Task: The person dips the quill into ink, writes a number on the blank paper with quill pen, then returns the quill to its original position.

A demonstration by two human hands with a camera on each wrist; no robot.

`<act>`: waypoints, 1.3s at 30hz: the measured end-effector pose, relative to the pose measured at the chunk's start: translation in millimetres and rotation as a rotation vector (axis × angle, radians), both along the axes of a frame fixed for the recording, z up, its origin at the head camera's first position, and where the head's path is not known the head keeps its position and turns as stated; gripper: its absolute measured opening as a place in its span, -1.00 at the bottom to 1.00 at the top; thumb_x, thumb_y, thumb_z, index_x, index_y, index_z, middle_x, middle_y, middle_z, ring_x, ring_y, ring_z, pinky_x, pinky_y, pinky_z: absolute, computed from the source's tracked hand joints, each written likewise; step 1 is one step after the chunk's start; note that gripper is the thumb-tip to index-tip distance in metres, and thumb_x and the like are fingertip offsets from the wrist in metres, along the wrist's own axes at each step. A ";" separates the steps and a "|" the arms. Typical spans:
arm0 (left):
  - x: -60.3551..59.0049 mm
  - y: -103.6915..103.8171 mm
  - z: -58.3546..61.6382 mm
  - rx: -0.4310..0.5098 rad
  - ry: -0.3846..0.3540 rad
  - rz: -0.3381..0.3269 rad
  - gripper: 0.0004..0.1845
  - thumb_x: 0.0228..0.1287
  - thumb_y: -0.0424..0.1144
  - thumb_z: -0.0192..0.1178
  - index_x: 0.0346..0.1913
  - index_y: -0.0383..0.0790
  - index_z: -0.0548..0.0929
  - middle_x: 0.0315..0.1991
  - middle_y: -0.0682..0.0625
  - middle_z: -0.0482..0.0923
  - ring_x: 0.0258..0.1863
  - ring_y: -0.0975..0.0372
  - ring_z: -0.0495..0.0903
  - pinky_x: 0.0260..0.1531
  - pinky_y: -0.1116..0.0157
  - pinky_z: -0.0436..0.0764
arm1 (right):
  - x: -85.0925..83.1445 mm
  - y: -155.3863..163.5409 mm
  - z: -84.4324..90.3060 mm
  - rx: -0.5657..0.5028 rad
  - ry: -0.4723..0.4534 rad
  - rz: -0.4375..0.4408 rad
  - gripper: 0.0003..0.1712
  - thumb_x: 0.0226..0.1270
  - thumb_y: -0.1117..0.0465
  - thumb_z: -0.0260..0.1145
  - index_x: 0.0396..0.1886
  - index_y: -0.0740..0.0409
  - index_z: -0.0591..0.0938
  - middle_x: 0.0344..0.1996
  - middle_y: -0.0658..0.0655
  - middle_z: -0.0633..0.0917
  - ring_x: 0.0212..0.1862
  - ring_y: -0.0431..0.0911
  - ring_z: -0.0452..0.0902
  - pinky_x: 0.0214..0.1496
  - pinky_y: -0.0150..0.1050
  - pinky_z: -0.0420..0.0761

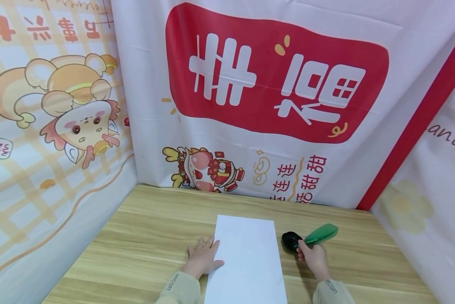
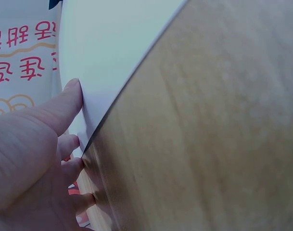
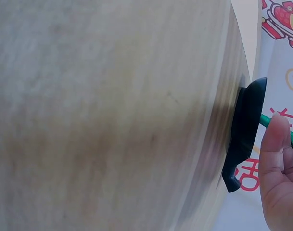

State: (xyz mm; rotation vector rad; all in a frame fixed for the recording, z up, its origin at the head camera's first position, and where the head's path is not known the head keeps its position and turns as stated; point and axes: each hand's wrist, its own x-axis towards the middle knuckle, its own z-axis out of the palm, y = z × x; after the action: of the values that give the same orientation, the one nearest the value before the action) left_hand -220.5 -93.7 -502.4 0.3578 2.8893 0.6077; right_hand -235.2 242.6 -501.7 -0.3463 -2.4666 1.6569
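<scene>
A white sheet of paper lies lengthwise on the wooden table. My left hand lies flat with straight fingers on the sheet's left edge; in the left wrist view the thumb touches the paper. To the right of the sheet stands a small black holder with a green feather-shaped pen in it. My right hand grips the pen's lower stem. In the right wrist view the black holder sits on the table and a finger lies against the green stem.
Printed cloth banners wall the table in: a cartoon one on the left, a red-and-white one behind, a white one with a red stripe on the right. Bare wood lies left of the paper and beyond it.
</scene>
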 end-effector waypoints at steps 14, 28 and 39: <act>0.5 -2.6 1.2 0.009 -0.002 0.001 -0.30 0.17 0.05 0.18 0.30 -0.26 0.32 0.34 -0.25 0.12 0.30 -0.27 -0.06 0.05 -0.42 -0.17 | -2.4 -4.0 14.8 0.045 -0.028 0.005 -0.77 0.34 0.29 0.07 -0.16 0.41 0.48 -0.52 0.14 0.60 -0.51 -0.12 0.52 -0.45 -0.27 0.62; 2.6 -2.2 4.0 -0.003 0.009 0.005 -0.30 0.16 0.05 0.19 0.29 -0.25 0.33 0.34 -0.24 0.13 0.30 -0.26 -0.04 0.06 -0.41 -0.17 | -4.8 -12.8 25.8 0.034 0.013 0.029 -0.78 0.34 0.28 0.09 -0.23 0.43 0.48 -0.54 0.16 0.61 -0.51 -0.11 0.52 -0.47 -0.28 0.62; 5.4 -0.7 6.9 -0.001 0.012 -0.004 -0.30 0.16 0.05 0.18 0.29 -0.26 0.33 0.34 -0.24 0.13 0.31 -0.25 -0.04 0.06 -0.40 -0.15 | -14.0 -22.9 33.8 0.031 0.036 0.037 -0.76 0.34 0.25 0.11 -0.26 0.42 0.50 -0.56 0.15 0.61 -0.54 -0.11 0.53 -0.48 -0.28 0.63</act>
State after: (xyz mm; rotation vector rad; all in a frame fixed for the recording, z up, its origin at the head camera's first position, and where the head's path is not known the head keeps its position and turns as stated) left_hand -215.1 -94.4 -495.4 0.3682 2.8992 0.6062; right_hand -249.2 219.8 -467.9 -0.2663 -2.4839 1.6220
